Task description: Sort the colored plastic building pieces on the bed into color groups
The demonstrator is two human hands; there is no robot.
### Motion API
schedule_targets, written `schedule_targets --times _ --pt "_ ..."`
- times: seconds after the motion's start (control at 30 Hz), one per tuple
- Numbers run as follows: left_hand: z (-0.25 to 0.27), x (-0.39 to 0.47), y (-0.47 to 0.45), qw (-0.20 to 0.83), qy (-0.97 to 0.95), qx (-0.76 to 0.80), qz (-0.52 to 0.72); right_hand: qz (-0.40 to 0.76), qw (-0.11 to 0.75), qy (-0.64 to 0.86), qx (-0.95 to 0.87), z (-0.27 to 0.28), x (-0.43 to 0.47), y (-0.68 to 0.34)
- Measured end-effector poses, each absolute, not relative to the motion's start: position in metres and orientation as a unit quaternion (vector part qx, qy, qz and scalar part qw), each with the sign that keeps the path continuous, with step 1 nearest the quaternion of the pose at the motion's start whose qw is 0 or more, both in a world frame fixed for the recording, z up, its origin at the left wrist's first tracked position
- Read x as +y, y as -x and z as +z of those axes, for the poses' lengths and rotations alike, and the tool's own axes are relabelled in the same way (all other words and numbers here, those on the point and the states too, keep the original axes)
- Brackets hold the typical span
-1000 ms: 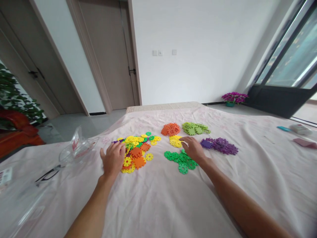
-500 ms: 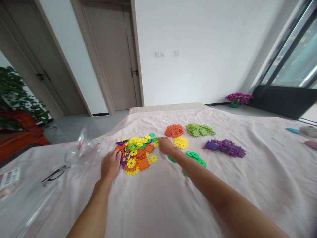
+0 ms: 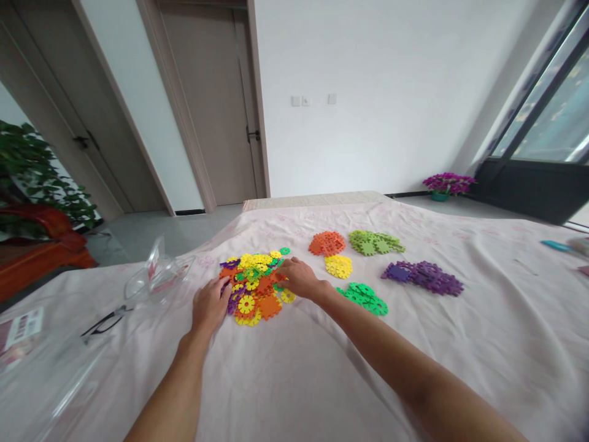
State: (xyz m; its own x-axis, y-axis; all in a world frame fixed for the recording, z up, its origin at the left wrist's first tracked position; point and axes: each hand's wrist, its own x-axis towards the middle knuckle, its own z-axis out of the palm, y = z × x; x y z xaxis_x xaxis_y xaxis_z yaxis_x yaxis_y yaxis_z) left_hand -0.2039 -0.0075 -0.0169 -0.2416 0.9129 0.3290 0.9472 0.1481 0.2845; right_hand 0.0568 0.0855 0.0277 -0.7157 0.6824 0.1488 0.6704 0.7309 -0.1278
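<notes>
A mixed pile of toothed plastic snap pieces point(image 3: 253, 276) in yellow, orange, purple and green lies on the cloth. At its left edge rests my left hand point(image 3: 210, 304), thumb apart from the fingers, beside some purple pieces; its fingertips are partly hidden. My right hand point(image 3: 299, 277) reaches over the pile's right side, thumb and fingers at an orange piece point(image 3: 278, 276). Sorted by colour to the right lie orange pieces point(image 3: 327, 243), light green pieces point(image 3: 376, 243), yellow pieces point(image 3: 338, 266), green pieces point(image 3: 365, 298) and purple pieces point(image 3: 426, 276).
Left of the pile are a clear plastic container point(image 3: 161, 273), eyeglasses point(image 3: 107, 322) and a large clear bag point(image 3: 55, 368) with a printed label. A light blue object point(image 3: 556, 245) lies far right on the pale cloth point(image 3: 285, 380).
My right hand has moved left and slightly down from the pile's green edge pieces onto the orange piece. My left hand stays at the left edge. The view has shifted slightly.
</notes>
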Motion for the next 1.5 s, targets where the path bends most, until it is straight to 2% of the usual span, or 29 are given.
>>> schedule_targets --times 0.2,0.43,0.63,0.73,0.87,1.13,1.5 --pt "-0.025 -0.004 0.209 0.036 0.611 -0.759 -0.221 -0.014 0.116 0.376 -0.919 0.028 0.084 -0.049" --pt "-0.026 -0.003 0.210 0.033 0.614 -0.755 -0.227 0.081 0.180 0.580 -0.790 0.049 0.126 -0.073" --pt "-0.030 -0.001 0.213 0.042 0.619 -0.748 -0.236 0.047 0.159 0.674 -0.720 0.061 0.153 -0.148" --pt "-0.031 -0.001 0.214 0.048 0.624 -0.743 -0.239 0.039 0.107 0.703 -0.701 0.053 0.151 -0.180" --pt "-0.032 0.001 0.214 0.052 0.621 -0.746 -0.235 0.062 0.039 0.690 -0.720 0.031 0.143 -0.187" --pt "-0.033 0.001 0.214 0.054 0.621 -0.750 -0.222 0.061 0.075 0.635 -0.767 0.002 0.121 -0.173" --pt "-0.037 0.002 0.216 0.052 0.621 -0.752 -0.214 0.067 0.058 0.582 -0.809 0.015 0.142 -0.171"
